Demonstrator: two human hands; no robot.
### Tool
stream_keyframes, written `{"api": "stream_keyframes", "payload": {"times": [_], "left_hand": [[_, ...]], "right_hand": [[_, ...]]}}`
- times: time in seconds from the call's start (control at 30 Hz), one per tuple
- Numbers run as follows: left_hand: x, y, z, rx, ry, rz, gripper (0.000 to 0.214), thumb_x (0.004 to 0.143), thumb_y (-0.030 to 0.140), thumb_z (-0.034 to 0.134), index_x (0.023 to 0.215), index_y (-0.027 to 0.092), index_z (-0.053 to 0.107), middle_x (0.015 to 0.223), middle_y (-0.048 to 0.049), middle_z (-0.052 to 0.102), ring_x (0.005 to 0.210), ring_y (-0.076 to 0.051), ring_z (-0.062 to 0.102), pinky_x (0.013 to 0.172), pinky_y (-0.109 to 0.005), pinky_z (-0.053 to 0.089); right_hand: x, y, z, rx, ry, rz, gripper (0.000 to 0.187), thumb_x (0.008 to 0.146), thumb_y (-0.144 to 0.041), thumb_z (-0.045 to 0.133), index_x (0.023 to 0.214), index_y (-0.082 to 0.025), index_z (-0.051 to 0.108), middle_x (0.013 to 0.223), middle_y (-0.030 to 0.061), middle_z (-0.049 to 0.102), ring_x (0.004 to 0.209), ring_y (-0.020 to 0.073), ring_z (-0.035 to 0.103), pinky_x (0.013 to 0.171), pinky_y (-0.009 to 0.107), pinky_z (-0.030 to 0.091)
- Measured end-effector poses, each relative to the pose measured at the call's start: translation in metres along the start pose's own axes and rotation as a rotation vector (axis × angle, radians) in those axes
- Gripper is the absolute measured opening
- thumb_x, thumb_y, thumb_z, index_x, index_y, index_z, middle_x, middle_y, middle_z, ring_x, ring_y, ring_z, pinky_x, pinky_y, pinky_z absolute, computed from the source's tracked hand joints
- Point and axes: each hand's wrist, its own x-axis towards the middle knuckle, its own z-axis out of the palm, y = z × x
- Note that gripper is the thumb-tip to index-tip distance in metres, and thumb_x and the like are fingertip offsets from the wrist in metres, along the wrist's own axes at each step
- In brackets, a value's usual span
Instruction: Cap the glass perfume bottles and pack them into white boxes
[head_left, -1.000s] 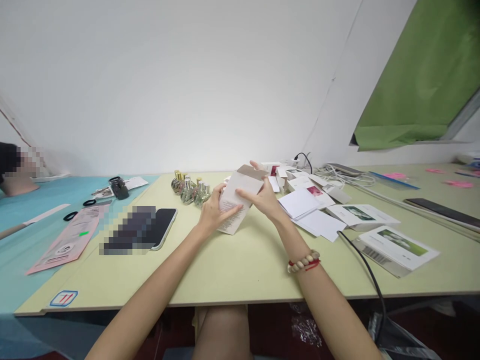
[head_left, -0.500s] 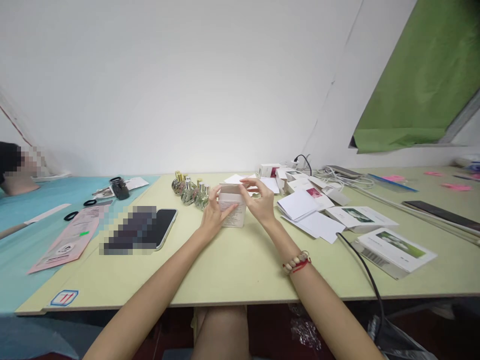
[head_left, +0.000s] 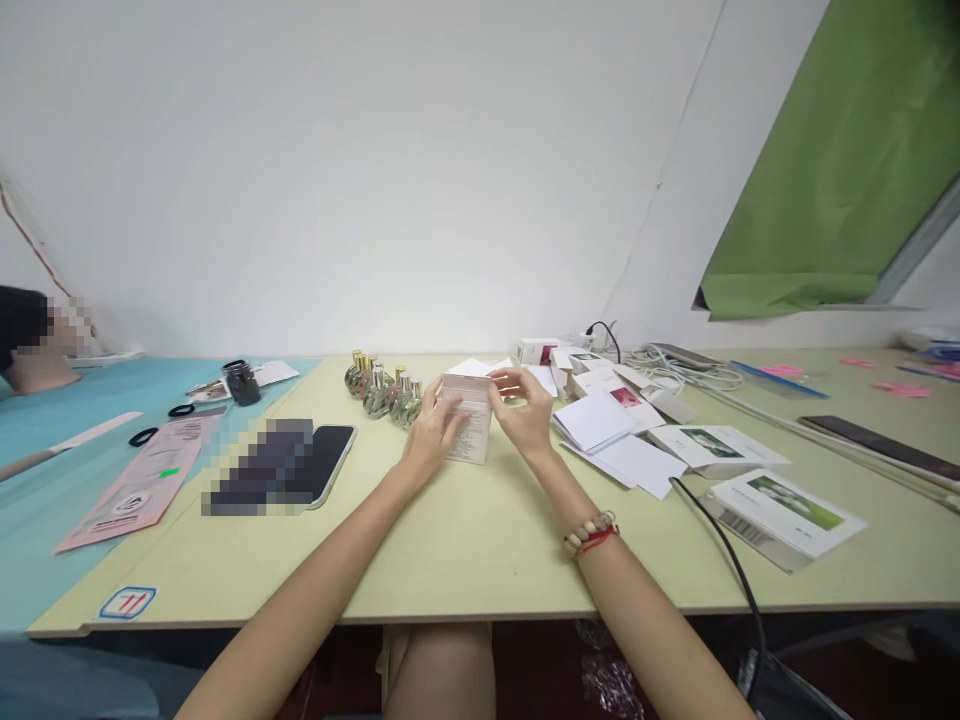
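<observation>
A small pale carton box (head_left: pixel 471 440) with fine print on its face stands upright at the middle of the table. My left hand (head_left: pixel 433 428) is closed round its left side, thumb across the printed front. With bent fingers, my right hand (head_left: pixel 523 405) pinches the upper right corner of the same box. The top flap lies down over the opening, and the inside is hidden. Just left of the box stand several round glass perfume bottles (head_left: pixel 377 392) with gold and silver caps.
Flattened cartons (head_left: pixel 795 505) and white card sheets (head_left: pixel 622 450) lie to the right, with a black cable (head_left: pixel 724 530) beside them. A phone (head_left: pixel 330 465), a pink packet (head_left: pixel 142 480) and a dark jar (head_left: pixel 240 382) are on the left. Another person's head (head_left: pixel 30 340) shows at the far left.
The box's top opening, visible before, is now covered by the flap. My right hand has shifted slightly from above the opening to the upper right corner. The view has tilted slightly.
</observation>
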Motion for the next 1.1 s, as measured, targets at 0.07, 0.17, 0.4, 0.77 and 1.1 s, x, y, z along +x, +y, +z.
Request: {"api": "stream_keyframes", "payload": {"times": [0.07, 0.17, 0.4, 0.77, 1.1], "left_hand": [[0.000, 0.003, -0.001, -0.025, 0.012, -0.032, 0.021, 0.086, 0.033, 0.042, 0.100, 0.020, 0.050, 0.129, -0.0095, 0.031, 0.111, -0.018, 0.044, 0.092, -0.033, 0.038], [0.001, 0.008, -0.002, -0.070, -0.012, -0.053, 0.020, 0.085, 0.035, 0.042, 0.093, 0.019, 0.051, 0.124, -0.0094, 0.035, 0.109, -0.018, 0.044, 0.093, -0.033, 0.037], [0.007, 0.005, -0.003, -0.209, -0.013, -0.161, 0.032, 0.088, 0.042, 0.034, 0.074, 0.017, 0.049, 0.098, -0.0071, 0.048, 0.093, -0.016, 0.049, 0.085, -0.032, 0.039], [0.017, 0.008, -0.033, -1.140, -0.261, -0.477, 0.076, 0.075, 0.070, 0.004, 0.096, 0.016, 0.053, 0.088, -0.0150, 0.058, 0.055, -0.013, 0.044, 0.050, -0.031, 0.037], [0.007, 0.039, -0.005, -0.864, -0.275, -0.472, 0.043, 0.076, 0.060, 0.041, 0.071, 0.017, 0.042, 0.063, 0.0007, 0.043, 0.056, -0.010, 0.039, 0.051, -0.022, 0.033]], "right_hand": [[0.000, 0.000, 0.001, -0.014, -0.018, 0.015, 0.013, 0.072, -0.021, 0.050, 0.084, -0.017, 0.055, 0.079, 0.0013, 0.059, 0.068, 0.0098, 0.057, 0.061, 0.023, 0.050], [-0.002, 0.002, 0.002, -0.020, -0.051, 0.054, 0.017, 0.072, -0.022, 0.049, 0.088, -0.018, 0.055, 0.076, 0.0010, 0.057, 0.068, 0.0102, 0.056, 0.061, 0.023, 0.050], [-0.008, -0.001, 0.004, 0.050, -0.084, 0.077, 0.022, 0.075, -0.028, 0.049, 0.094, -0.017, 0.053, 0.094, 0.0054, 0.052, 0.077, 0.0110, 0.052, 0.058, 0.021, 0.049], [-0.004, 0.023, 0.008, 0.287, 0.197, 0.530, 0.032, 0.075, -0.039, 0.045, 0.100, -0.018, 0.046, 0.084, 0.0023, 0.047, 0.065, 0.0094, 0.050, 0.040, 0.015, 0.041], [-0.015, 0.044, 0.008, 0.108, -0.065, 0.493, 0.028, 0.072, -0.031, 0.045, 0.095, -0.016, 0.050, 0.071, -0.0002, 0.049, 0.057, 0.0094, 0.047, 0.048, 0.020, 0.040]]}}
